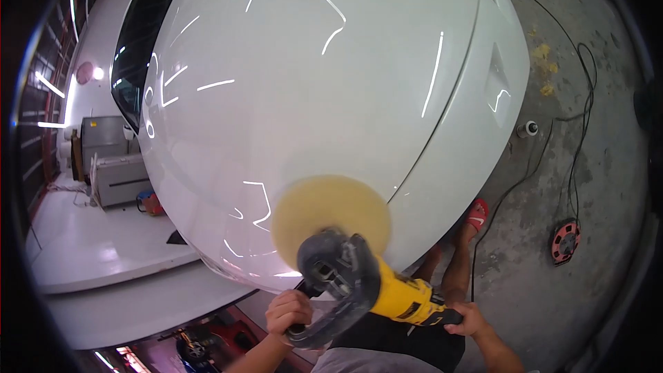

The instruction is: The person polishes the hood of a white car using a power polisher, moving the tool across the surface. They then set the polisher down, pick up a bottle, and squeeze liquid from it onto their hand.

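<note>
A yellow and black car polisher (404, 297) lies across the lower middle of the view. Its round yellow pad (331, 207) rests against the glossy white car body panel (297, 97), and its edge looks smeared, as if spinning. My left hand (289, 312) is closed around the black loop handle near the polisher's head. At the rear end of the tool, my right hand (473, 320) grips the dark body. Bright light reflections streak the car's paint around the pad.
A black cord (514, 186) trails over the concrete floor on the right. A red cable reel (566, 242) and a small bottle (528, 129) stand there. My foot in a red sandal (477, 214) is beside the car. Another white car surface (110, 255) lies left.
</note>
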`<state>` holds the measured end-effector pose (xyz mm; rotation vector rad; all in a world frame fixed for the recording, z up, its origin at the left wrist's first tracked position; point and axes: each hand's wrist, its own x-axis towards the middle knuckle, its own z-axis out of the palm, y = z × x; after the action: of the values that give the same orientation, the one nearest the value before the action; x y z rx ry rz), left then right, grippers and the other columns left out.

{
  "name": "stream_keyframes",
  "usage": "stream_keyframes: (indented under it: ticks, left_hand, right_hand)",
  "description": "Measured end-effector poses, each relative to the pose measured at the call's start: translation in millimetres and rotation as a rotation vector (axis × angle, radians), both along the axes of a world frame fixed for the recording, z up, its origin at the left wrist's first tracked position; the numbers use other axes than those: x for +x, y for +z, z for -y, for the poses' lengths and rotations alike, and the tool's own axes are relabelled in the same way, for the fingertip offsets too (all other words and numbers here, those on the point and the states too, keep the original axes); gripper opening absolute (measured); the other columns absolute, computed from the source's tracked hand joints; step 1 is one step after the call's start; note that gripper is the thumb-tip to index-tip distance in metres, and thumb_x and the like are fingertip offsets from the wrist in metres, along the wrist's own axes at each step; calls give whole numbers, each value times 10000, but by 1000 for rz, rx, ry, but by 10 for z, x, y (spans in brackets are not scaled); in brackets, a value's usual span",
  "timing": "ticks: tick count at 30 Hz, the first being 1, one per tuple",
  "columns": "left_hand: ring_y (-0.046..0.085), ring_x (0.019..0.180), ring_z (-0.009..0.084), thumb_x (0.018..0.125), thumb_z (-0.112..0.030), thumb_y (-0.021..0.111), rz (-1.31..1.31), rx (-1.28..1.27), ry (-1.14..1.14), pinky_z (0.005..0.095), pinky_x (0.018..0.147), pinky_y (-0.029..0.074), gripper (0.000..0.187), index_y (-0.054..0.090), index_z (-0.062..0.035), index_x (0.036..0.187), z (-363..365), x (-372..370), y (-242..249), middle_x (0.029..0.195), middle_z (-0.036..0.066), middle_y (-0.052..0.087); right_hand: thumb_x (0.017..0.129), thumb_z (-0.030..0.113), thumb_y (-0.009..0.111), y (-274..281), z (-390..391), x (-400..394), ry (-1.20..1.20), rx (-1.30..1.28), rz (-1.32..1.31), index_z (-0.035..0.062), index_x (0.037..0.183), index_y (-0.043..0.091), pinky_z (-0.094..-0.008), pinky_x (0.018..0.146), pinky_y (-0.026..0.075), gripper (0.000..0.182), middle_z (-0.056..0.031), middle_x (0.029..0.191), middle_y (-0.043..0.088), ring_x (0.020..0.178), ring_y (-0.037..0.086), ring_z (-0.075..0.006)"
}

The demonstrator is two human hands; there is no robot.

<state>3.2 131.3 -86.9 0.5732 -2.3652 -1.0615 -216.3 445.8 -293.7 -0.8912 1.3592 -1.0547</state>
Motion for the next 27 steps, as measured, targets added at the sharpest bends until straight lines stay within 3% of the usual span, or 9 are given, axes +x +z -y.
stream_keyframes:
  ticks: [3,5,8,10,14,18,21,26,27]
  left_hand:
    - [542,531,234,628,-336,748,-12,10,-79,334,547,452,367,515,-54,604,39,-443,-29,587,69,517]
    - [528,499,232,596,-300,801,-42,-14,-103,320,497,417,400,480,-62,585,35,-766,-77,538,53,476]
    - [434,410,190,571,-297,830,-139,-46,42,285,419,295,425,456,-98,541,27,-1351,-69,500,19,420]
    - [425,402,184,553,-339,852,-202,-49,119,290,420,299,471,446,-102,527,68,-1653,-61,491,18,414]
    - [503,464,222,603,-467,791,-179,-75,159,325,461,390,489,477,-102,516,213,-1954,42,506,34,474]
    - [494,444,229,577,-466,817,-307,-78,228,319,440,371,497,469,-116,511,345,-1888,87,489,20,452]
    - [517,481,239,590,-524,777,-213,-41,218,344,477,392,511,490,-109,508,345,-1606,128,507,37,489]
    - [477,449,196,576,-483,800,-215,-56,304,304,462,359,511,449,-120,501,313,-800,329,489,4,434]
    - [464,430,195,556,-423,820,-241,-54,331,299,448,341,487,442,-121,503,322,-661,378,480,7,423]
  right_hand:
    - [634,327,802,-20,-181,-323,-47,92,28,36,912,663,-311,648,514,426,-115,730,653,659,659,-230]
    - [643,326,797,44,-258,-620,-64,146,29,22,901,660,-299,637,503,421,-93,714,646,644,638,-193]
    - [669,318,789,233,-239,-903,-131,276,76,8,847,640,-276,592,473,387,-57,681,623,605,590,-140]
    - [703,306,782,395,-204,-1085,-259,425,158,8,760,607,-254,524,436,350,-28,645,591,558,537,-107]
    - [741,306,744,566,-13,-1080,-347,342,205,21,781,571,-258,503,430,336,-39,640,576,542,531,-119]
    - [756,242,703,320,-59,-946,-347,278,167,26,851,540,-268,522,435,287,-47,681,578,563,538,-134]
    - [753,152,685,500,88,-850,-337,364,148,18,890,541,-266,530,451,240,-54,698,588,574,559,-151]
    - [738,162,730,766,327,-640,-152,529,13,11,813,622,-255,541,457,201,-42,679,612,586,576,-121]
    - [738,162,730,797,384,-609,-144,525,-3,11,813,622,-255,541,457,201,-42,679,612,586,576,-121]
